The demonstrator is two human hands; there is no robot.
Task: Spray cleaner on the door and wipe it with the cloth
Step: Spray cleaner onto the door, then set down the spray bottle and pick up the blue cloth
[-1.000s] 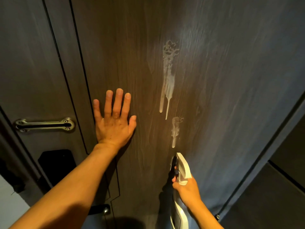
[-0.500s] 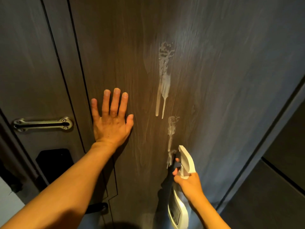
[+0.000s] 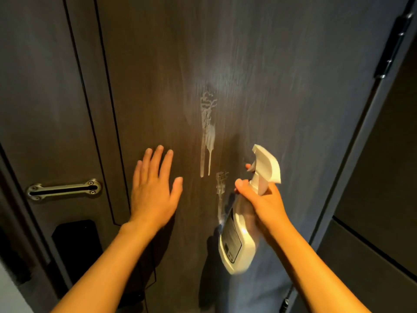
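Observation:
A dark wood-grain door (image 3: 282,91) fills the view. White foam streaks (image 3: 208,132) run down its middle, with a smaller patch (image 3: 221,184) below them. My left hand (image 3: 153,188) is spread open, its fingers against or just off the door, left of the streaks. My right hand (image 3: 264,199) grips the neck of a white spray bottle (image 3: 239,236), a finger on the trigger. The nozzle (image 3: 259,150) points up and left toward the door, close to the lower foam patch. No cloth is in view.
A metal slide latch (image 3: 64,190) is fixed to the door panel at the left, with a black lock plate (image 3: 76,242) below it. A dark hinge (image 3: 392,41) sits on the door's right edge. Dark cabinet fronts (image 3: 379,222) stand at the right.
My right hand has lifted the spray bottle up and back from the door, so more of the bottle shows. My left hand has eased lower and tilted. The foam has run further down.

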